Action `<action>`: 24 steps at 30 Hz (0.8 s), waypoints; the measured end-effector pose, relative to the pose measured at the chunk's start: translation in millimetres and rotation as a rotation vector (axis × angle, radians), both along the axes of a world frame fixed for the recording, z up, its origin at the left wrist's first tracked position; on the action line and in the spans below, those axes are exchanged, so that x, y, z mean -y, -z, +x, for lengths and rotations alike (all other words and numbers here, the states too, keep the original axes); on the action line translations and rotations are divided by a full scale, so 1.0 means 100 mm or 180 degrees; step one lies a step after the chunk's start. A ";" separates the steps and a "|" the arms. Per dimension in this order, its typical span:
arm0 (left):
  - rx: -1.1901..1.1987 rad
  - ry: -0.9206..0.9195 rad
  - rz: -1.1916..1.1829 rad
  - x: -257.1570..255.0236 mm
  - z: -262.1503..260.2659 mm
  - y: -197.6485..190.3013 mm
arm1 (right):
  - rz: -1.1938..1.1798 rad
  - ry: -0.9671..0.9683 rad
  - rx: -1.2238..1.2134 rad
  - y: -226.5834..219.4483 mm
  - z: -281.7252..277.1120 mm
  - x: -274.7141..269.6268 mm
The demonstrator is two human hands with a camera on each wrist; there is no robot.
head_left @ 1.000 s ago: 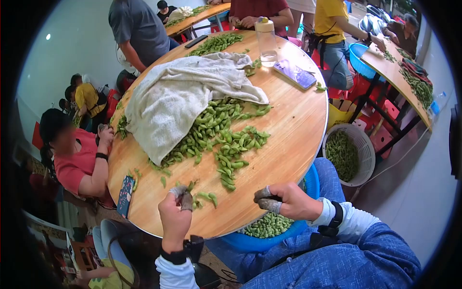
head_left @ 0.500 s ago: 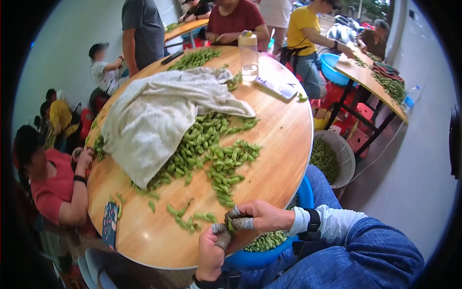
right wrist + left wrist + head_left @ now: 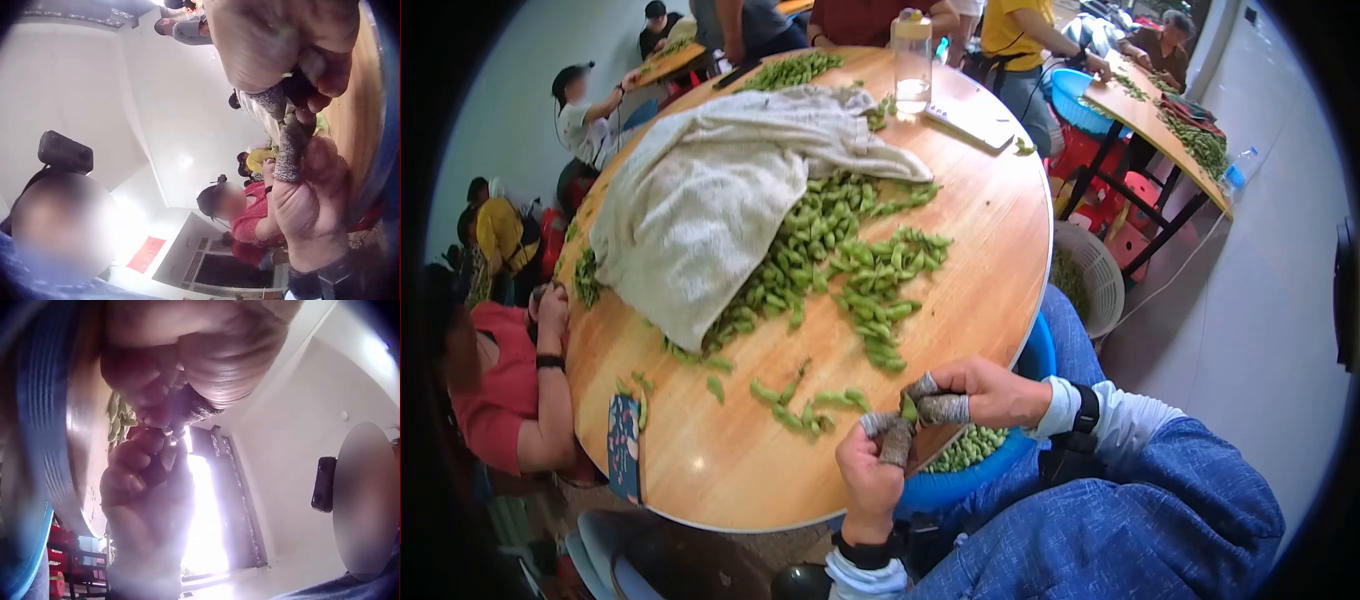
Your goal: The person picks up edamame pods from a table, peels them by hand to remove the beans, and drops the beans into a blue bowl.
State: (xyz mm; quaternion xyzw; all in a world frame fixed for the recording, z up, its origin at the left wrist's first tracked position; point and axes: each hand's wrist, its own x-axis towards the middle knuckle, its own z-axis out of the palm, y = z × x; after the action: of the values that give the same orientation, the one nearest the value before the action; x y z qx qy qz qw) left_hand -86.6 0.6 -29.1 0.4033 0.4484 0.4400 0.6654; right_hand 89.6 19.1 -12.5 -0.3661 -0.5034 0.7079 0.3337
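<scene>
Over the table's near edge, my left hand [image 3: 872, 480] and my right hand [image 3: 1000, 393] meet fingertip to fingertip. Between them they pinch a green edamame pod [image 3: 909, 409], mostly covered by the fingers. Grey knitted covers [image 3: 945, 408] wrap the thumbs and fingers. In the right wrist view the covered thumbs [image 3: 288, 153] press close together. Below the hands, a blue basin [image 3: 920, 492] holds shelled green beans [image 3: 968, 448]. Several loose pods [image 3: 805, 418] lie just left of the hands, and a larger pile [image 3: 815, 230] spreads farther back.
A beige towel [image 3: 700, 205] covers part of the pile on the round wooden table [image 3: 990, 240]. A water bottle [image 3: 913, 65] and a phone [image 3: 970, 128] stand and lie at the back. A dark patterned case [image 3: 624, 450] lies at left. A white basket [image 3: 1100, 270] sits on the floor.
My hands were apart, the left by the loose pods; they came together at the table edge with a pod between them. The head view has shifted.
</scene>
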 end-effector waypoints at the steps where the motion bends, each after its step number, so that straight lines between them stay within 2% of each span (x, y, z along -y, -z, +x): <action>1: 0.0117 0.0018 -0.0084 0.01 -0.01 -0.01 | 0.0034 0.0039 -0.0005 -0.03 -0.01 0.02; 5: 0.0220 0.0019 -0.0142 0.06 0.01 -0.04 | 0.0133 -0.0001 0.0265 -0.12 0.03 0.04; 12: 0.0409 0.0031 -0.0321 0.24 0.37 -0.11 | 0.0120 -0.0028 0.0093 -0.08 0.38 0.13; 19: 0.0124 0.0087 -0.0204 0.29 0.86 -0.16 | 0.0588 0.0199 0.0180 0.05 0.87 0.23; 22: -0.0026 0.0173 -0.0098 0.28 1.01 -0.15 | 0.0979 0.0317 0.0531 0.00 1.04 0.26; 24: -0.0043 0.0218 -0.0122 0.25 1.08 -0.12 | 0.0781 0.0359 0.0344 0.06 1.13 0.24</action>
State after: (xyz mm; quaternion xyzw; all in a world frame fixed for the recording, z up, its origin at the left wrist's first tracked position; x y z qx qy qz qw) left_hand 21.5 -24.8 -17.0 0.4085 0.4472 0.4056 0.6846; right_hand 202.1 -5.0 -18.6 -0.3879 -0.5820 0.6005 0.3876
